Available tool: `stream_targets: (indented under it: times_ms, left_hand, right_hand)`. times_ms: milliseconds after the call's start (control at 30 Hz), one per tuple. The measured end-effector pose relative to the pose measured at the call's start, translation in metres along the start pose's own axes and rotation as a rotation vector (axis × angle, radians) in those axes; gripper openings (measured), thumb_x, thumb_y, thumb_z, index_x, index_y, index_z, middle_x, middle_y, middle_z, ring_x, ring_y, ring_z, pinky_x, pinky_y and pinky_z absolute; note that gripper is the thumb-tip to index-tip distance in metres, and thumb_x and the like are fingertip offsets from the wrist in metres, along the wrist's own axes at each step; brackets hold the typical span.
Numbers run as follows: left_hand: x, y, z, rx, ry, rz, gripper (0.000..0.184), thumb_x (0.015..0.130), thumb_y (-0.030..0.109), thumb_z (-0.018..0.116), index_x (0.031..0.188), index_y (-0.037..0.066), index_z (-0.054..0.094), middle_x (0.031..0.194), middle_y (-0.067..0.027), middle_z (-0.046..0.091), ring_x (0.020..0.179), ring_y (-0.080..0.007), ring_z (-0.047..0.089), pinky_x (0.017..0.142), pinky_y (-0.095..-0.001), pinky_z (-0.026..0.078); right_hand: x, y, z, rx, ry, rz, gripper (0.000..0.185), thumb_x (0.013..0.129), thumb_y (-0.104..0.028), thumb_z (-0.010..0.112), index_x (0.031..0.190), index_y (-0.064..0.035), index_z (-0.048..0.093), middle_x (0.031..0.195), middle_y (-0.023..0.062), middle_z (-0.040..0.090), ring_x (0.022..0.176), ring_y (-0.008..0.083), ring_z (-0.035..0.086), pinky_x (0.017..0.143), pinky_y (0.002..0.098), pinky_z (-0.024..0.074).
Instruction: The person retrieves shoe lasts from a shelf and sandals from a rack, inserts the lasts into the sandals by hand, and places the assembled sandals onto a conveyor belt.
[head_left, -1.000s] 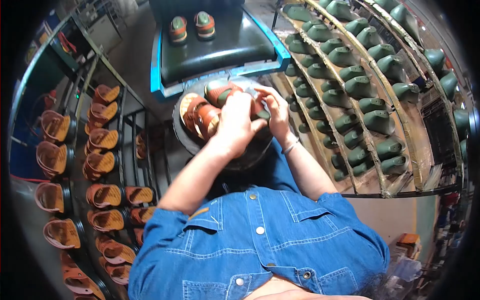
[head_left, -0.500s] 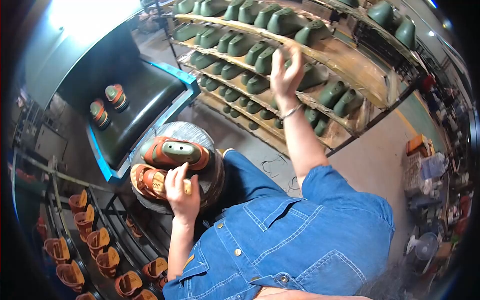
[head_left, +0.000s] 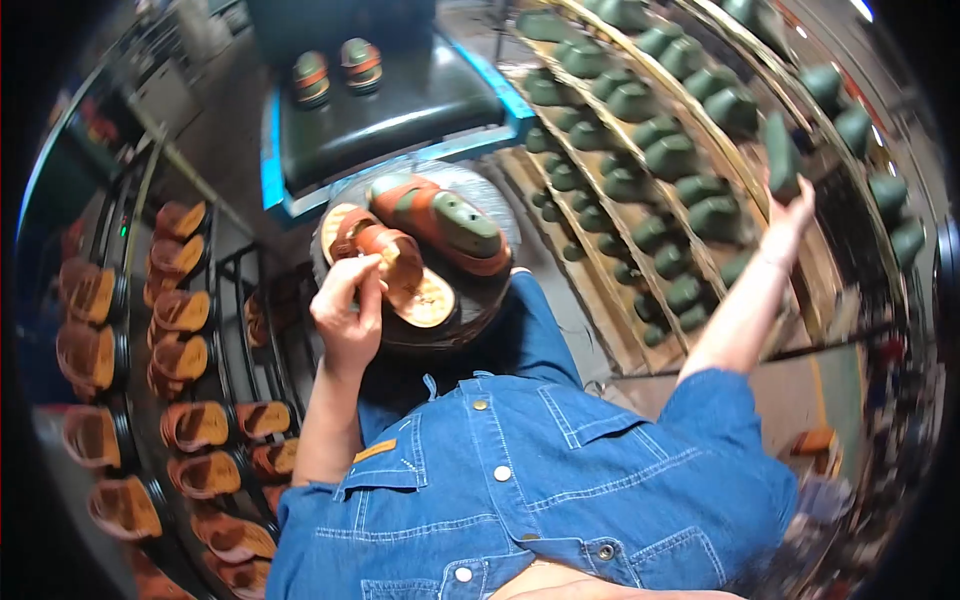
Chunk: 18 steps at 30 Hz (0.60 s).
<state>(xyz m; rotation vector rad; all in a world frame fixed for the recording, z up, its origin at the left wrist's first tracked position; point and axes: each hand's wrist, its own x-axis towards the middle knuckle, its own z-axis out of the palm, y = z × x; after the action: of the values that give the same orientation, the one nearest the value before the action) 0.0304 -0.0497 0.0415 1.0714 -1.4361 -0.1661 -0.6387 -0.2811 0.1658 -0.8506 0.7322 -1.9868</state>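
My left hand (head_left: 345, 315) is closed, its fingertips pinched at the brown strap of a sandal (head_left: 428, 300) with a tan insole. The sandal lies on a round stand (head_left: 495, 330) in front of my knees. Beside it on the stand rests a second sandal (head_left: 405, 205), its brown straps fitted over a green shoe last (head_left: 467, 222) with holes in its top. Stretched out to the right, my right hand (head_left: 790, 215) grips another green shoe last (head_left: 782, 160), which stands up from my fingers in front of the rack.
A wooden rack (head_left: 690, 95) on the right carries rows of green lasts. Ahead, a black bench with a blue edge (head_left: 505, 95) bears two sandals on lasts (head_left: 360, 65). At left, metal racks hold many brown sandals (head_left: 185, 360).
My right hand has moved right along the rack and now holds a green last. My left fingers have closed at the sandal's strap. The view has turned right.
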Motion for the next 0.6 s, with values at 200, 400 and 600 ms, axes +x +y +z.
stream_targets:
  times_ms: [200,400,600]
  left_hand:
    - [0.040,-0.103,-0.024,-0.058,0.279,-0.118,0.017,0.096,-0.005,0.059,0.110,-0.002,0.068,0.096,-0.0083,0.070,0.085,-0.0145,0.067,0.078,-0.0269,0.055]
    - [0.062,-0.221,-0.019,0.273,0.096,-0.337,0.032,0.095,0.014,0.069,0.125,0.003,0.068,0.123,-0.0113,0.071,0.116,-0.0196,0.065,0.100,-0.0321,0.051]
    - [0.059,-0.223,-0.012,-0.106,-0.156,-0.499,0.040,0.105,0.029,0.057,0.132,0.000,0.062,0.121,-0.0109,0.071,0.110,-0.0162,0.066,0.099,-0.0296,0.050]
  right_hand:
    - [-0.186,0.041,0.084,0.518,-0.469,0.175,0.069,0.095,-0.023,0.059,0.152,0.0057,0.031,0.152,0.0294,0.040,0.138,0.0530,0.040,0.104,0.0617,0.0436]
    - [-0.310,0.074,0.161,-0.170,-0.505,0.510,0.090,0.077,-0.025,0.068,0.156,0.0000,0.030,0.148,0.0223,0.048,0.126,0.0427,0.058,0.079,0.0454,0.0622]
    - [-0.344,0.111,0.201,-0.487,-0.745,0.760,0.086,0.070,-0.022,0.073,0.147,0.0056,0.048,0.139,0.0173,0.059,0.128,0.0237,0.056,0.112,0.0336,0.0391]
